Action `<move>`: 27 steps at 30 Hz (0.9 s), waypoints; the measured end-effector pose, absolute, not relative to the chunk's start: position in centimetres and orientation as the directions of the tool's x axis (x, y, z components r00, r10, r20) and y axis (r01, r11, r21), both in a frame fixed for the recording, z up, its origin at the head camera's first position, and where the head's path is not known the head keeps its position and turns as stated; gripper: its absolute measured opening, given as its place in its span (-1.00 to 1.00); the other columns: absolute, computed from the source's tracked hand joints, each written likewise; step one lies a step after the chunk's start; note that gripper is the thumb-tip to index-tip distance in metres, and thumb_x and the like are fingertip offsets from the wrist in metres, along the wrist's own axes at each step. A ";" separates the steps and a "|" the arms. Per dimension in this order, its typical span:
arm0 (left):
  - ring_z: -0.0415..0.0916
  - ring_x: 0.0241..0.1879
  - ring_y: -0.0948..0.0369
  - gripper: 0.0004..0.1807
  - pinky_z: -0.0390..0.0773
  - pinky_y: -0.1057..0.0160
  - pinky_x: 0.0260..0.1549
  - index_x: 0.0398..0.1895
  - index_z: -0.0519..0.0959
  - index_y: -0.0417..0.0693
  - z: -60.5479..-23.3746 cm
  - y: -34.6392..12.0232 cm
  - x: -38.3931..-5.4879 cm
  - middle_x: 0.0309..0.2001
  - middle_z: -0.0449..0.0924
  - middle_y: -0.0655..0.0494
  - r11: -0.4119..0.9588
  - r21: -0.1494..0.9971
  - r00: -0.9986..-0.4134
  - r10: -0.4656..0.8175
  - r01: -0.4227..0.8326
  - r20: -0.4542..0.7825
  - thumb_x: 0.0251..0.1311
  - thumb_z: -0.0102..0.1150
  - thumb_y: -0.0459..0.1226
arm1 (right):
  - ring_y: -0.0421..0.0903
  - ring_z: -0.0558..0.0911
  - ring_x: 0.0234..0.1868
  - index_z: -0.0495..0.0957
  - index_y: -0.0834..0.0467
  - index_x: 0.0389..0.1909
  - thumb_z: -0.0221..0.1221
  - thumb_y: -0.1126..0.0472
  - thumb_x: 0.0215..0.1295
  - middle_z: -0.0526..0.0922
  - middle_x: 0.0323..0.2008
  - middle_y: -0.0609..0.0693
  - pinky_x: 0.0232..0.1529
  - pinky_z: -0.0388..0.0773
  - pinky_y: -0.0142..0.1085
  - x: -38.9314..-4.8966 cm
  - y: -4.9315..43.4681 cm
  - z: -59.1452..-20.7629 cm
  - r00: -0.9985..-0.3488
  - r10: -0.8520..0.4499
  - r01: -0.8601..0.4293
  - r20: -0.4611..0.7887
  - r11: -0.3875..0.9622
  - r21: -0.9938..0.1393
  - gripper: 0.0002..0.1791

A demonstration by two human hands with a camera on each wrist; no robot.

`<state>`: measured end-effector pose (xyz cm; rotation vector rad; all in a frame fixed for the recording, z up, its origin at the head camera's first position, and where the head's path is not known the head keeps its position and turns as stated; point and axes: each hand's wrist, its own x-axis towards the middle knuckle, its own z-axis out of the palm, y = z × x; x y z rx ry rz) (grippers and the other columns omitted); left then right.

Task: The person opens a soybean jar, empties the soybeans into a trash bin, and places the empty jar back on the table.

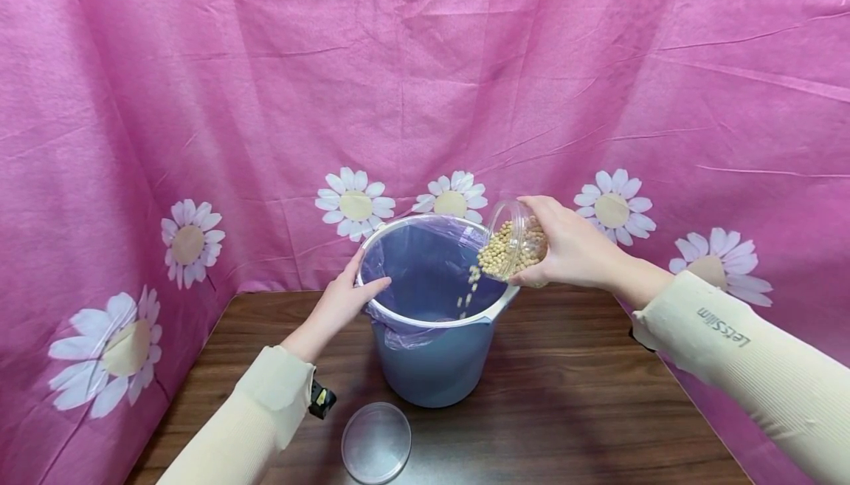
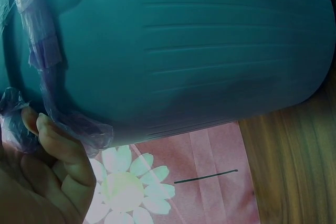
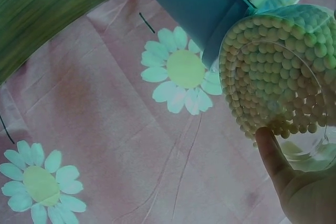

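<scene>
A blue-grey trash can (image 1: pixel 432 367) with a white rim stands upright on the table, lined with a thin purple plastic bag (image 1: pixel 401 337). My left hand (image 1: pixel 340 306) grips its left rim, thumb over the inner side and fingers outside; the left wrist view shows the curled fingers (image 2: pixel 65 150) by the bunched bag. Over the right rim, my right hand (image 1: pixel 576 249) holds a clear plastic jar (image 1: pixel 510 213), tipped sideways with its mouth toward the can. Pale yellow soybeans (image 3: pixel 273 72) fill much of the jar, and several are falling from its mouth into the can.
A round clear lid (image 1: pixel 376 442) lies flat on the brown wooden table (image 1: pixel 584 404), in front of the trash can. Pink cloth (image 1: pixel 425 101) printed with white daisies hangs behind and at both sides of the table.
</scene>
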<state>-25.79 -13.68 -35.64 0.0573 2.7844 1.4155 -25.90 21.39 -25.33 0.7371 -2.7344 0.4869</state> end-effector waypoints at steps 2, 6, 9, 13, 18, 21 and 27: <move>0.22 0.42 -0.21 -0.01 0.25 -0.21 0.37 0.61 -0.08 0.12 -35.7 -13.7 -25.8 0.48 0.16 -0.28 0.589 0.808 -0.999 0.038 0.023 0.000 0.22 0.19 0.12 | 0.13 0.49 0.21 0.21 0.16 0.41 0.61 -0.14 -0.42 0.43 0.26 0.18 0.19 0.46 0.11 -25.9 21.4 -25.3 -0.834 -0.437 -0.526 0.336 0.815 -0.244 0.28; 0.24 0.41 -0.21 -0.01 0.27 -0.21 0.36 0.61 -0.08 0.13 -35.6 -13.7 -25.8 0.48 0.17 -0.28 0.591 0.807 -0.999 0.036 0.021 0.000 0.22 0.19 0.12 | 0.14 0.49 0.21 0.21 0.17 0.41 0.61 -0.14 -0.41 0.43 0.26 0.18 0.20 0.46 0.12 -25.9 21.3 -25.3 -0.828 -0.448 -0.534 0.338 0.813 -0.231 0.27; 0.24 0.41 -0.20 -0.01 0.26 -0.20 0.36 0.61 -0.08 0.14 -35.6 -13.7 -25.8 0.48 0.17 -0.28 0.590 0.807 -0.999 0.036 0.022 0.001 0.22 0.18 0.13 | 0.16 0.48 0.23 0.21 0.18 0.41 0.61 -0.16 -0.41 0.42 0.26 0.18 0.21 0.45 0.12 -25.9 21.3 -25.2 -0.822 -0.457 -0.541 0.340 0.813 -0.215 0.27; 0.23 0.42 -0.20 -0.01 0.26 -0.20 0.36 0.61 -0.08 0.14 -35.6 -13.7 -25.8 0.48 0.16 -0.28 0.586 0.810 -0.999 0.039 0.023 0.001 0.22 0.19 0.12 | 0.21 0.45 0.27 0.20 0.19 0.41 0.60 -0.18 -0.39 0.39 0.30 0.21 0.26 0.42 0.15 -26.0 21.1 -25.2 -0.822 -0.463 -0.540 0.331 0.819 -0.197 0.28; 0.26 0.40 -0.21 -0.02 0.28 -0.21 0.35 0.61 -0.08 0.12 -35.6 -13.7 -25.7 0.47 0.17 -0.30 0.594 0.804 -0.999 0.041 0.026 0.002 0.23 0.18 0.11 | 0.25 0.43 0.29 0.20 0.22 0.42 0.59 -0.18 -0.38 0.38 0.31 0.24 0.28 0.39 0.17 -25.9 21.0 -25.1 -0.824 -0.468 -0.539 0.318 0.822 -0.187 0.29; 0.26 0.40 -0.21 -0.03 0.28 -0.19 0.35 0.61 -0.07 0.11 -35.6 -13.7 -25.6 0.47 0.17 -0.32 0.597 0.802 -0.999 0.043 0.033 0.008 0.24 0.17 0.10 | 0.24 0.45 0.27 0.20 0.23 0.42 0.59 -0.17 -0.38 0.39 0.30 0.24 0.27 0.40 0.16 -25.9 20.9 -25.0 -0.824 -0.470 -0.539 0.318 0.823 -0.180 0.29; 0.25 0.40 -0.21 -0.04 0.27 -0.19 0.36 0.61 -0.07 0.08 -35.6 -13.8 -25.7 0.47 0.16 -0.32 0.590 0.806 -0.998 0.052 0.045 0.018 0.25 0.17 0.08 | 0.24 0.46 0.26 0.21 0.23 0.42 0.60 -0.16 -0.39 0.40 0.29 0.24 0.26 0.41 0.16 -25.9 20.8 -24.9 -0.825 -0.470 -0.537 0.314 0.824 -0.179 0.29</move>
